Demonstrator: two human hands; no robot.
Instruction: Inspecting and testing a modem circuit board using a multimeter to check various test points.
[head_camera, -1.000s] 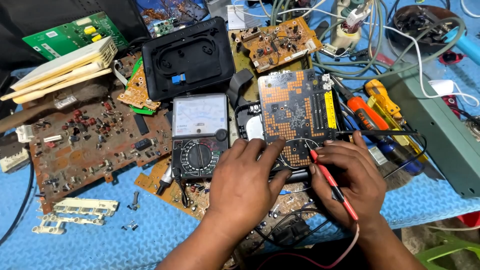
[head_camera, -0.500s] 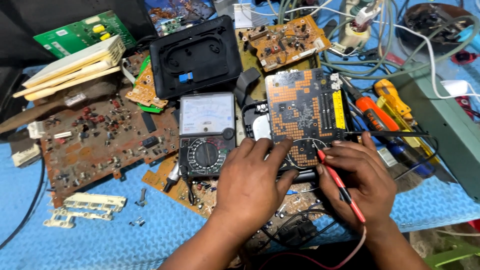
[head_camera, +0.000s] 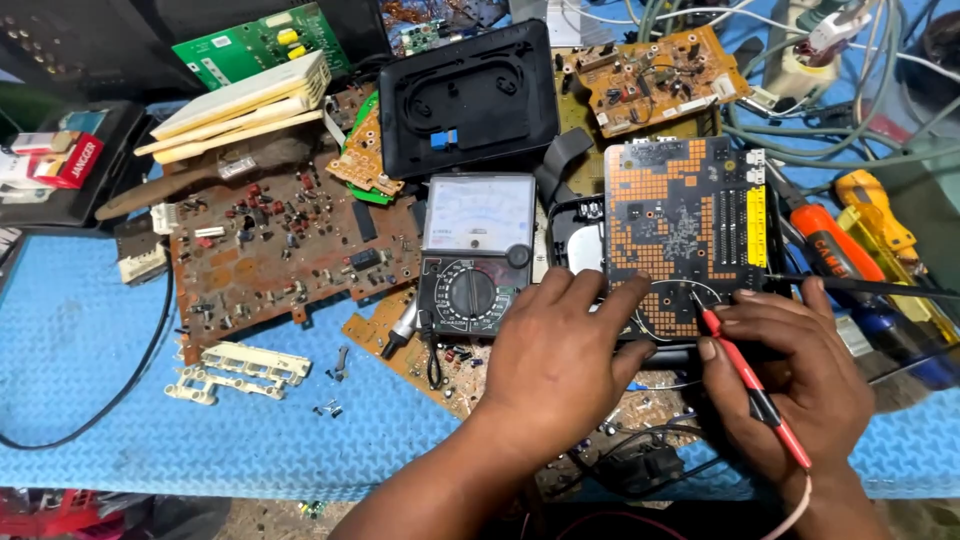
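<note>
My left hand (head_camera: 560, 365) rests flat on the near edge of a dark circuit board (head_camera: 685, 225) with orange patches, pressing it down. My right hand (head_camera: 790, 375) grips a red test probe (head_camera: 745, 375), and the probe's tip touches the board near its lower right. A black probe lead (head_camera: 870, 287) crosses just above that hand. An analog multimeter (head_camera: 475, 255) with a white dial face and a round selector lies just left of the board.
A large brown circuit board (head_camera: 285, 250) lies to the left on the blue foam mat (head_camera: 90, 340). A black plastic cover (head_camera: 470, 95), more boards, tangled cables (head_camera: 800, 130) and orange-handled screwdrivers (head_camera: 850, 250) crowd the back and right. White plastic parts (head_camera: 240, 365) sit near the front.
The view has shifted a little, so everything sits slightly further right in the picture. Both hands stay on the dark board with the red probe still touching it.
</note>
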